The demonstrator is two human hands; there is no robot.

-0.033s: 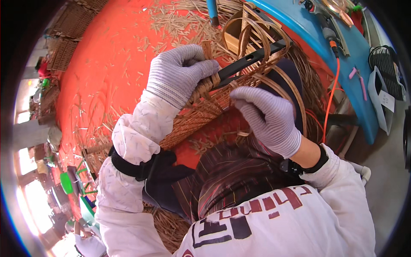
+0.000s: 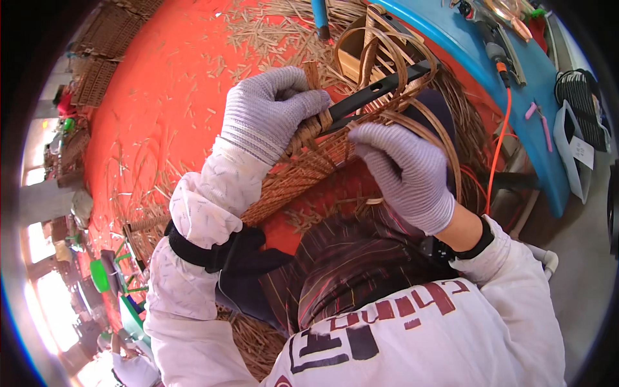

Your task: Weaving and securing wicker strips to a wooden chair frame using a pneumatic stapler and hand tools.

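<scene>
My left hand [image 2: 274,109], in a ribbed pale lilac glove, is closed on the black frame bar [image 2: 371,93] where brown weaving strips [image 2: 316,124] wrap round it. Thumb and forefinger meet close to a short strip end standing up. My right hand [image 2: 409,174], gloved alike, has curled fingers pinched together just beside the woven edge; whatever lies between them is hidden. Below the bar hangs a woven brown wicker panel [image 2: 290,187]. Long loose strips [image 2: 445,138] loop from the frame past my right hand and over my dark-clothed leg.
Cut strip scraps [image 2: 271,39] litter the red floor [image 2: 161,84]. At the right stands a blue table [image 2: 525,103] with a corded power tool [image 2: 496,55], its orange cable [image 2: 500,155] hanging down. Stacked wicker pieces [image 2: 106,39] stand far left; another person [image 2: 135,367] is at the lower left.
My right hand has shifted very slightly up and to the right, its fingers still curled. My left hand and the frame have stayed in place.
</scene>
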